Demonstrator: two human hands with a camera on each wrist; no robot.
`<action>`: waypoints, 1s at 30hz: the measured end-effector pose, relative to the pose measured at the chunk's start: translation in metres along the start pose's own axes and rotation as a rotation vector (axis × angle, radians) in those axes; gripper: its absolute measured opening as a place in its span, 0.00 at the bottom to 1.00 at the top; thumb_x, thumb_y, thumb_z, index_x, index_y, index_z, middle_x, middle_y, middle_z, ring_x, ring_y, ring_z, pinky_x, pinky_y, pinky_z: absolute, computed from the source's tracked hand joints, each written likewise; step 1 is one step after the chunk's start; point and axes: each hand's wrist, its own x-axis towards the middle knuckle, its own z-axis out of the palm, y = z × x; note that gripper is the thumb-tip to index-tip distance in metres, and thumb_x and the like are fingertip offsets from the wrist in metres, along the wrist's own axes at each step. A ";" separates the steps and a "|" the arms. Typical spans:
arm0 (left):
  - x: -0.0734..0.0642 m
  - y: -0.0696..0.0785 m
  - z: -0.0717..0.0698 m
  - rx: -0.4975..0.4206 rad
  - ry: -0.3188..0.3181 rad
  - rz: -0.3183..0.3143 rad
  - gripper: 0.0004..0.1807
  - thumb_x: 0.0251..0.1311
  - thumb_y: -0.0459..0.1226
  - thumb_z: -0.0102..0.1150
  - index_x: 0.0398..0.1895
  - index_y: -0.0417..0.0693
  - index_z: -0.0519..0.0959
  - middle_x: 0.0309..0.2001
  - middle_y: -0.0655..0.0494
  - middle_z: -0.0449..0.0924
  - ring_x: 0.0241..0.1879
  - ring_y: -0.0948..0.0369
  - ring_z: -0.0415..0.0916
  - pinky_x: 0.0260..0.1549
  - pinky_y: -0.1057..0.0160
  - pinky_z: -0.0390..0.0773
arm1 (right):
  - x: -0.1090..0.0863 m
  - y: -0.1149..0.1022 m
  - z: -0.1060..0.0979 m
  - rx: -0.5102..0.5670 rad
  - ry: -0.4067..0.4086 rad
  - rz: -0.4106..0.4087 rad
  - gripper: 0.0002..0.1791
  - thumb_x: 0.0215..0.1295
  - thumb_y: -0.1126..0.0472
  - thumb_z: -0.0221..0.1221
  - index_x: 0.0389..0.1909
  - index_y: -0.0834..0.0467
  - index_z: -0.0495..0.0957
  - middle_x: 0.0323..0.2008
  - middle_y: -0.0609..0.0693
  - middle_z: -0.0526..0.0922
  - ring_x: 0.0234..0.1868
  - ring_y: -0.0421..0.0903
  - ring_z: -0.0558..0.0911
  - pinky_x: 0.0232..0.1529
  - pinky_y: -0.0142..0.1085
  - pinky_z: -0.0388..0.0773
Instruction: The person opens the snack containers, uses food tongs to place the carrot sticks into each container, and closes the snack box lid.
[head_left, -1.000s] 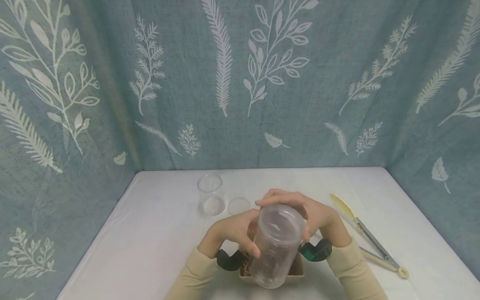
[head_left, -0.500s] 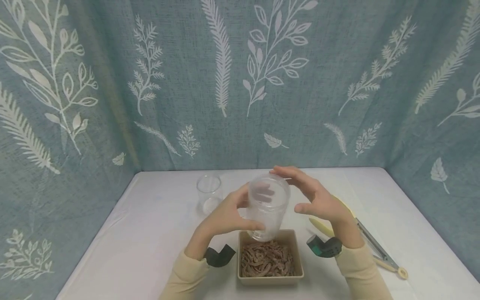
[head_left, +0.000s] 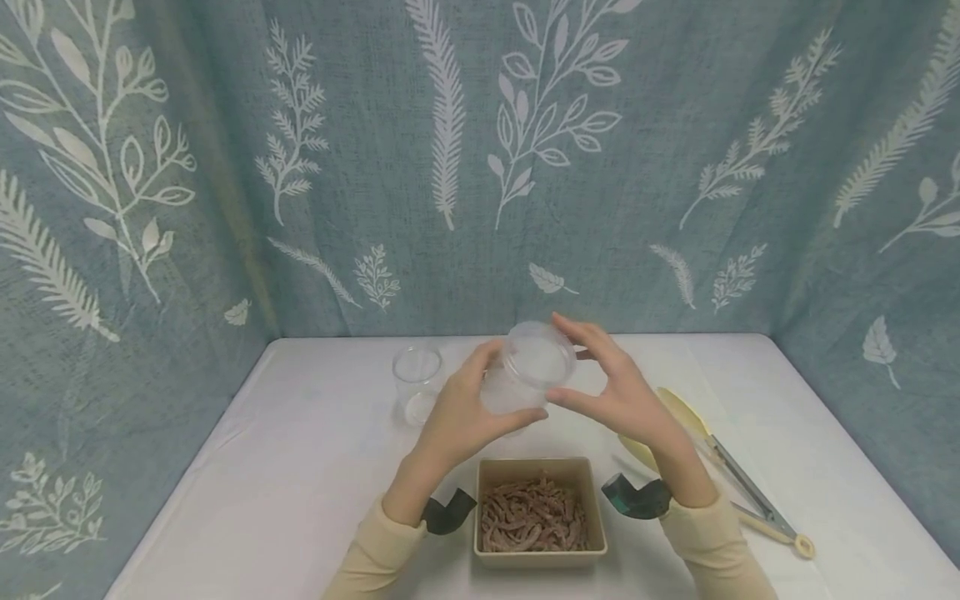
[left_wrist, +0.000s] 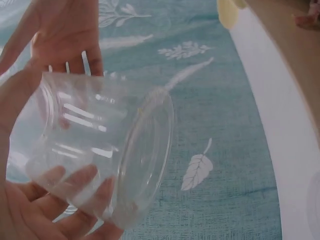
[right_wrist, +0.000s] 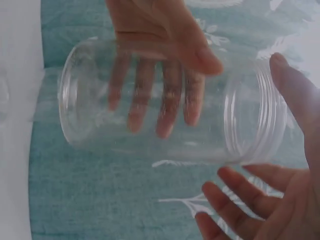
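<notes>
A clear plastic jar (head_left: 534, 358) is held tilted in the air above the table, its threaded neck toward my right hand. My left hand (head_left: 459, 417) grips the jar's body, and its fingers show through the wall in the right wrist view. At the neck, my right hand (head_left: 621, 402) has its thumb on one side and fingers on the other. I cannot tell whether a lid sits on the neck. The jar's body (right_wrist: 150, 100) looks see-through with nothing inside. Below both hands stands a beige box (head_left: 540, 558) holding brown, shredded-looking strips (head_left: 532, 518).
Behind my left hand, a second clear jar (head_left: 417, 375) stands upright on the white table (head_left: 300, 483). Tongs with yellow heads and metal arms (head_left: 750, 482) lie at the right, partly behind the right forearm. A patterned teal curtain (head_left: 480, 267) surrounds the table.
Both hands have raised the jar up and away from over the box, uncovering the strips. My right hand came off the jar, then returned to its neck. The left hand kept its grip.
</notes>
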 end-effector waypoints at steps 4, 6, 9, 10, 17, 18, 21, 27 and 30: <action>0.000 -0.001 0.003 0.057 0.034 0.012 0.45 0.40 0.56 0.71 0.62 0.52 0.64 0.56 0.59 0.73 0.53 0.63 0.72 0.49 0.58 0.76 | 0.001 0.001 0.006 -0.028 0.022 0.053 0.44 0.53 0.57 0.67 0.69 0.49 0.56 0.64 0.48 0.64 0.62 0.46 0.66 0.58 0.44 0.69; 0.000 -0.001 0.005 0.078 0.038 0.019 0.45 0.40 0.55 0.71 0.63 0.51 0.63 0.56 0.57 0.72 0.54 0.62 0.72 0.49 0.58 0.76 | 0.002 0.001 0.008 -0.034 0.026 0.074 0.44 0.53 0.55 0.67 0.69 0.48 0.56 0.64 0.48 0.65 0.62 0.46 0.66 0.57 0.44 0.69; 0.000 0.000 0.005 0.082 0.029 0.011 0.46 0.40 0.55 0.71 0.63 0.51 0.63 0.56 0.57 0.72 0.53 0.62 0.72 0.48 0.59 0.77 | 0.002 0.000 0.009 -0.027 0.021 0.094 0.42 0.53 0.54 0.67 0.68 0.46 0.58 0.62 0.46 0.66 0.61 0.45 0.67 0.58 0.44 0.69; 0.000 0.000 0.004 0.074 0.016 0.009 0.46 0.39 0.55 0.72 0.63 0.51 0.63 0.56 0.57 0.73 0.53 0.62 0.72 0.48 0.59 0.77 | 0.001 0.000 0.008 -0.019 0.014 0.099 0.42 0.53 0.54 0.67 0.68 0.45 0.58 0.62 0.45 0.66 0.61 0.44 0.67 0.58 0.44 0.68; -0.003 0.005 -0.007 -0.182 -0.222 -0.095 0.42 0.39 0.51 0.74 0.61 0.65 0.65 0.54 0.66 0.72 0.55 0.63 0.70 0.54 0.54 0.73 | -0.002 -0.002 -0.003 0.096 -0.081 0.003 0.42 0.51 0.60 0.68 0.67 0.47 0.60 0.59 0.46 0.67 0.60 0.44 0.67 0.62 0.51 0.62; -0.003 0.005 -0.009 -0.209 -0.263 -0.102 0.42 0.39 0.50 0.74 0.61 0.67 0.64 0.55 0.67 0.72 0.56 0.63 0.70 0.56 0.54 0.71 | -0.002 -0.002 -0.004 0.116 -0.098 -0.022 0.42 0.50 0.60 0.68 0.67 0.49 0.61 0.58 0.46 0.68 0.59 0.44 0.67 0.61 0.51 0.62; -0.004 0.004 -0.013 -0.275 -0.366 -0.090 0.41 0.40 0.47 0.74 0.62 0.67 0.64 0.55 0.68 0.73 0.57 0.63 0.69 0.57 0.54 0.70 | -0.003 -0.002 -0.008 0.204 -0.158 -0.081 0.43 0.50 0.61 0.68 0.68 0.53 0.59 0.57 0.48 0.69 0.58 0.45 0.68 0.62 0.50 0.62; -0.004 0.001 -0.015 -0.440 -0.517 -0.001 0.46 0.41 0.50 0.72 0.66 0.59 0.61 0.56 0.61 0.73 0.56 0.62 0.71 0.56 0.56 0.71 | -0.005 0.002 -0.010 0.416 -0.259 -0.221 0.45 0.56 0.50 0.64 0.68 0.64 0.54 0.67 0.53 0.61 0.66 0.47 0.64 0.68 0.40 0.56; -0.005 -0.001 -0.014 -0.535 -0.601 0.070 0.50 0.41 0.56 0.70 0.68 0.50 0.59 0.58 0.51 0.72 0.58 0.59 0.70 0.58 0.57 0.70 | -0.004 0.004 -0.008 0.528 -0.323 -0.310 0.46 0.58 0.46 0.60 0.68 0.69 0.51 0.67 0.53 0.62 0.66 0.46 0.64 0.68 0.38 0.58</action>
